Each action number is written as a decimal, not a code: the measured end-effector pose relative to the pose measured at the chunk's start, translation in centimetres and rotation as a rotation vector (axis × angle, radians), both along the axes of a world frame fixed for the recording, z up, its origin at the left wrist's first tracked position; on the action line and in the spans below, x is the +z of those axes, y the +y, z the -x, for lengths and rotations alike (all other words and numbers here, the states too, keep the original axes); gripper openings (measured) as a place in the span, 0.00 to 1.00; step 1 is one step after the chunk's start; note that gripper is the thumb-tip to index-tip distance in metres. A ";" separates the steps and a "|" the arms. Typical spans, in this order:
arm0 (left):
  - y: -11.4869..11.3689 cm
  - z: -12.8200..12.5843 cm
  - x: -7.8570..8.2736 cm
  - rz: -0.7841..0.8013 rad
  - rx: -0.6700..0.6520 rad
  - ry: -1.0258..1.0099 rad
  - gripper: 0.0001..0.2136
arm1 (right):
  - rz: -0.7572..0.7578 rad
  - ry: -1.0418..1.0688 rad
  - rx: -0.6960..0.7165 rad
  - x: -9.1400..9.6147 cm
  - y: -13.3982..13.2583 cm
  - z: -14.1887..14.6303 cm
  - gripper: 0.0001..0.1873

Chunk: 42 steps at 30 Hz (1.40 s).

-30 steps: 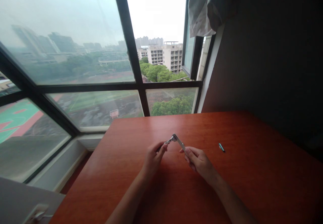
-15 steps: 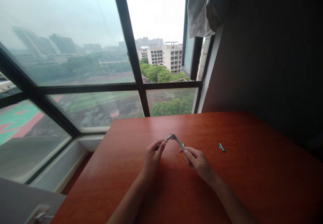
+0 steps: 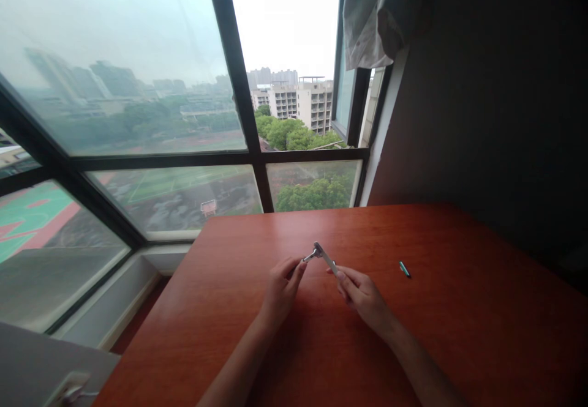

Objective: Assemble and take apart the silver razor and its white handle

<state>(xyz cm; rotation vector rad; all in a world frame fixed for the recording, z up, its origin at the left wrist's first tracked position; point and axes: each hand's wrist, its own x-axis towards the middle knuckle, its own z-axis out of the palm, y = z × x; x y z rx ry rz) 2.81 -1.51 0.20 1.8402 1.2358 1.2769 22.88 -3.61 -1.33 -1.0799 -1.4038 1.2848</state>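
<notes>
Both my hands hold one small silver metal tool [image 3: 320, 254] with two arms joined at a hinge, raised a little above the reddish wooden table [image 3: 459, 333]. My left hand [image 3: 281, 289] pinches the end of its left arm. My right hand [image 3: 361, 293] pinches the end of its right arm. The hinge points away from me, forming a peak between the hands. A small teal piece [image 3: 404, 268] lies on the table to the right of my right hand, untouched.
Large windows with dark frames [image 3: 257, 156] rise behind the table's far and left edges. A grey cloth [image 3: 381, 15] hangs at the top right. A dark wall [image 3: 496, 101] runs along the table's right side. A white socket [image 3: 68, 388] sits at bottom left.
The hands and the tool have hardly moved; the tool's peak shifted slightly between frames, with both pinches kept.
</notes>
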 end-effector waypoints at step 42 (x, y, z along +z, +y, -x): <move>0.2 0.6 0.0 0.068 0.178 -0.106 0.17 | -0.007 -0.021 0.050 0.7 -0.3 0.0 0.27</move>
